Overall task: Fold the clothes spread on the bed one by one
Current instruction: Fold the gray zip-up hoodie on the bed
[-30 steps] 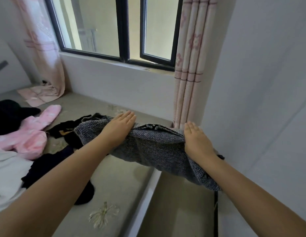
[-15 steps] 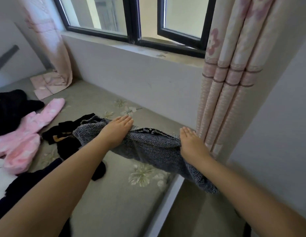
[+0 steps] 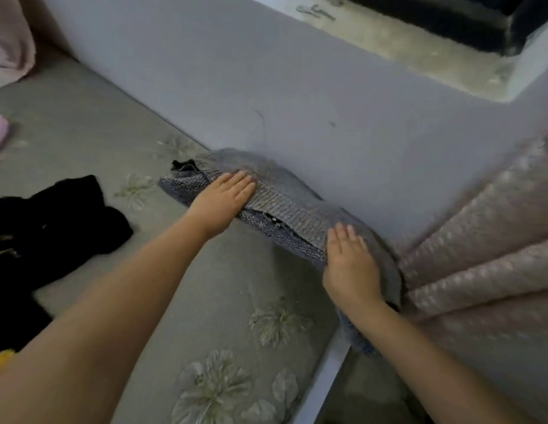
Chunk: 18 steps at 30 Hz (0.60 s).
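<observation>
Both hands lie flat with straight fingers, the left hand (image 3: 222,201) and right hand (image 3: 351,264) pressing a folded grey ribbed-knit sweater (image 3: 285,197). It rests against the wall at the edge of the bed (image 3: 223,301), whose grey sheet has pale flower prints. Crumpled black clothes (image 3: 49,228) lie to the left.

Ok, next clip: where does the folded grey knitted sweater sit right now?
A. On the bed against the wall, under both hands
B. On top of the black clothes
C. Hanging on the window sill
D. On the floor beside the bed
A: the folded grey knitted sweater lies on the floral bed sheet against the grey wall, with the left hand and right hand resting flat on it.
</observation>
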Motion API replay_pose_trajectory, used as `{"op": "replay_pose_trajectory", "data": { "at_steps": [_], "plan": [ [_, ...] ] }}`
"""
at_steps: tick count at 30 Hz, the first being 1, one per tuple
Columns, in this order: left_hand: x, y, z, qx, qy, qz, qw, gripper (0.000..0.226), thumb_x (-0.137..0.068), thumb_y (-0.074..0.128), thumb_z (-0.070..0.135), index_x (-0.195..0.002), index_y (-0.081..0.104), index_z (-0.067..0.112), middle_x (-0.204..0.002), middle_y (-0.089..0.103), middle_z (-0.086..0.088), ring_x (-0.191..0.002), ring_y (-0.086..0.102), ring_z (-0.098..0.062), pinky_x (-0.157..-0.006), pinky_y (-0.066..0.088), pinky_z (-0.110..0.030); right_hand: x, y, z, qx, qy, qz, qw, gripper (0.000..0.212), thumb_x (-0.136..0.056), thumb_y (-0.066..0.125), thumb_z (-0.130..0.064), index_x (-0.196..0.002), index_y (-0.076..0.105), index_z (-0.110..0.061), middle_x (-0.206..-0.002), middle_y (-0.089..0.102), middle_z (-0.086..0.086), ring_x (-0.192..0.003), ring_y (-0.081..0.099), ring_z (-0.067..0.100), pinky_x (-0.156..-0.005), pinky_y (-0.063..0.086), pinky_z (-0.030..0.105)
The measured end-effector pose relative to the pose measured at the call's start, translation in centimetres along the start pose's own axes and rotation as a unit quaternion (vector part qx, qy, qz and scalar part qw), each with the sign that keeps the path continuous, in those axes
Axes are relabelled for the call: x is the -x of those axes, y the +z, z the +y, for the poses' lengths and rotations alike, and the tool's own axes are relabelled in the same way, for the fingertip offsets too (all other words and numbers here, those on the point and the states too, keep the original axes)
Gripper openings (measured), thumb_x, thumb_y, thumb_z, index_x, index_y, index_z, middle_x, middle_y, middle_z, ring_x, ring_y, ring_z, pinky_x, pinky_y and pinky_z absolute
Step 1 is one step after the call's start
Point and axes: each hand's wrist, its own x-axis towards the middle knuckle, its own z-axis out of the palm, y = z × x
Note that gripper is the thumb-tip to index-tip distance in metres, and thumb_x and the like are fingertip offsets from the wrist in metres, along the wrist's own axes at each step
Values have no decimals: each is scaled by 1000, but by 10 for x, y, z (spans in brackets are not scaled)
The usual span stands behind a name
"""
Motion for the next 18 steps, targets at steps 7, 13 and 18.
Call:
{"op": "replay_pose_trajectory", "data": {
  "at_steps": [7, 13, 18],
  "plan": [
    [9, 152, 56, 99, -24, -215, 971, 60, -97, 26, 15, -144, -10, 5, -154, -10, -11, -142, -9, -23, -113, -7, -33, -7, 160, -35, 17, -14, -227, 974, 74, -93, 46, -33, -147, -4, -25, -154, -16, 5, -141, -13, 31, -111, -6, 55],
    [17, 196, 79, 184, -81, -136, 970, 55, -100, 16, 21, -133, -26, 8, -151, -19, -11, -139, -19, -24, -101, -26, -25, -4, 191, -40, 64, -22, -142, 988, 93, -34, 88, -47, -117, 63, -13, -126, 58, 16, -114, 55, 38, -85, 41, 63],
    [19, 201, 79, 224, -103, -94, 965, 55, -100, 19, 24, -138, -18, 9, -153, -13, -10, -141, -14, -23, -99, -27, -20, -4, 199, -39, 45, -41, -128, 990, 93, -47, 86, -42, -127, 53, -7, -136, 45, 22, -122, 45, 43, -93, 30, 66]
  ]
}}
